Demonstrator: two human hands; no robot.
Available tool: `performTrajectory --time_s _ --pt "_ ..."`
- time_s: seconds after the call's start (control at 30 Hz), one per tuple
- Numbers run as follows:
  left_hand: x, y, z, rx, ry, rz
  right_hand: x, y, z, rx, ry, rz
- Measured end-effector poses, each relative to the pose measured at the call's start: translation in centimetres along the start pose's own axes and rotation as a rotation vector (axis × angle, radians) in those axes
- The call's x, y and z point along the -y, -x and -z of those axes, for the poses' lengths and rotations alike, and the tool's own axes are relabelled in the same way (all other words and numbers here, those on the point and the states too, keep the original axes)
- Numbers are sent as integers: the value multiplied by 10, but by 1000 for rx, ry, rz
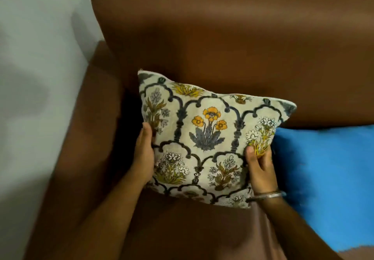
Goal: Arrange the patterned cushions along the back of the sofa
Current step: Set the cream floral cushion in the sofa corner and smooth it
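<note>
While you look down through the head camera, the cream square cushion printed with dark arches and orange and white flowers (210, 136) is the thing to steer by. Your left hand (143, 156) is clamped on its left edge, palm flat to the side and fingers wrapped behind. Your right hand (260, 168), a thin metal bangle (267, 195) on its wrist, pinches the lower right edge, thumb on the printed face and fingers curled round the side.

That cushion stands tilted, its lower edge at the seat of the brown leather sofa (232, 47). Its top edge leans toward the sofa's backrest above it; whether the two touch you cannot tell, since a dark shadow fills the line between them. Left of the cushion rises the sofa's padded armrest (89, 130), with a shadowed gap between. Just right of the cushion, pressed against its right edge, lies a plain bright blue cushion (325, 170) flat on the seat.

By the look of it, you are in the placing step for the corner cushion: held, close to its spot, not released. The next move likely calls for pushing it back until it leans squarely on the backrest, straightening its slanted top edge, then opening both hands. No other patterned cushion shows from here, so how many remain you cannot judge.
</note>
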State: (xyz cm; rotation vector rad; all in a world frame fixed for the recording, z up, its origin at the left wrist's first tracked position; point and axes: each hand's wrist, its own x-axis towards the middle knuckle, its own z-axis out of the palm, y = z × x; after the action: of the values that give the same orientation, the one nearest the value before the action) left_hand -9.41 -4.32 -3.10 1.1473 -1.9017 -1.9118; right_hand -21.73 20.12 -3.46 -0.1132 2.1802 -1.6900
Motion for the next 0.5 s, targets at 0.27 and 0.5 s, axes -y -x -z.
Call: performTrajectory --time_s 0.27,0.5 --pt "2 -31 -23 -188 -94 -62 -11 -54 -9 -111 324 103" --pt "43 12 -30 -77 -1089 -1045 -1 -18 -19 187 976 1059"
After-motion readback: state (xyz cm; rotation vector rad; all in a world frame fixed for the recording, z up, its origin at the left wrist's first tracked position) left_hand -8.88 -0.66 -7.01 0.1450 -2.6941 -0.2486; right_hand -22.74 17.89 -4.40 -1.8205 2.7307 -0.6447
